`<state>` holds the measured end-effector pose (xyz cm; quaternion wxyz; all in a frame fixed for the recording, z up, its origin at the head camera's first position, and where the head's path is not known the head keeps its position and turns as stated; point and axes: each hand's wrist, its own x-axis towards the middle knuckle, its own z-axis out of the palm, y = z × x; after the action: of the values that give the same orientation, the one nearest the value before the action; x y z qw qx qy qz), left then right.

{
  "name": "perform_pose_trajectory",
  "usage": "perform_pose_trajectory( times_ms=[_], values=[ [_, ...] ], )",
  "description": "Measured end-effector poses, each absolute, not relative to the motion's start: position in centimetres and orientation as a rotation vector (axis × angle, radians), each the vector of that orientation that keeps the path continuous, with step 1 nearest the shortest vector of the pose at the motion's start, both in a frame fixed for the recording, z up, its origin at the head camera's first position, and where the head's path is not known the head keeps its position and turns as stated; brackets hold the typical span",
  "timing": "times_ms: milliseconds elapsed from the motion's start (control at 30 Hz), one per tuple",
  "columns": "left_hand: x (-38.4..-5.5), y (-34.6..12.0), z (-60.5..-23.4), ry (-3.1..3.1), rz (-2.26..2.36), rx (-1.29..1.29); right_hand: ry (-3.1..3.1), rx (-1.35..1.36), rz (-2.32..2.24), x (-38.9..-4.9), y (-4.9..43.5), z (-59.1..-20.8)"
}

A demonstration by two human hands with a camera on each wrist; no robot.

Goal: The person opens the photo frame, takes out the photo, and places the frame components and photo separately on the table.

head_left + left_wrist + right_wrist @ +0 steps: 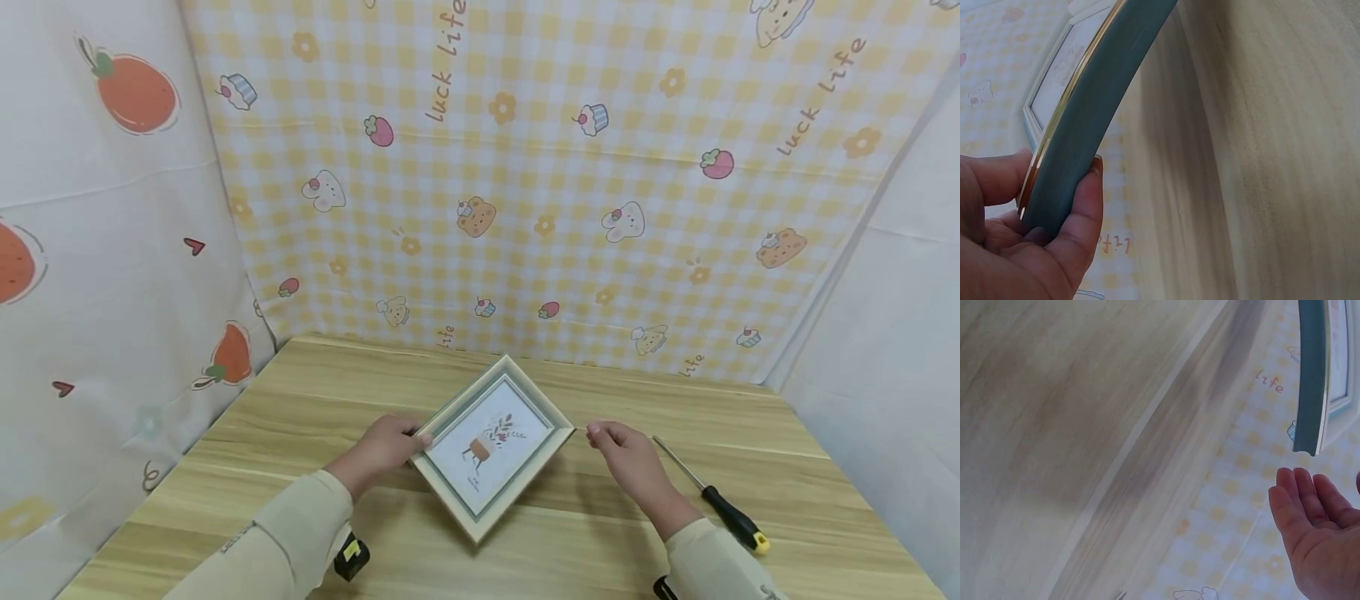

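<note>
A picture frame [450,504] with a pale front and blue-green sides is held tilted above the table, one corner pointing down. Behind its front is a print [487,450] of a brown pot on legs with leafy sprigs. My left hand [386,450] grips the frame's left corner, thumb on the front and fingers behind; the left wrist view shows this pinch on the blue-green edge [1079,125]. Just off the opposite corner is my right hand [626,458]. In the right wrist view its fingers [1297,515] are loosely bent, apart from the frame, and hold nothing.
A screwdriver [731,512] with a black and yellow handle lies on the wood-grain table [300,400] right of my right hand. Below my left sleeve shows a small black object [351,558] with a yellow patch. Patterned cloth [540,167] hangs behind the table.
</note>
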<state>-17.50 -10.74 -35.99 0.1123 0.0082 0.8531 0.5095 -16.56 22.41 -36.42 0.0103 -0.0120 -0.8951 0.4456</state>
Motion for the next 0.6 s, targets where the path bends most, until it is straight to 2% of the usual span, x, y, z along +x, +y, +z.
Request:
perform_pose_trajectory(
  times_ms=[600],
  values=[
    [-18.2, -10.2, -37.8, 2.467, 1.441, -0.046, -2.898, -0.017, 1.277, -16.3, 21.6, -37.7]
  ],
)
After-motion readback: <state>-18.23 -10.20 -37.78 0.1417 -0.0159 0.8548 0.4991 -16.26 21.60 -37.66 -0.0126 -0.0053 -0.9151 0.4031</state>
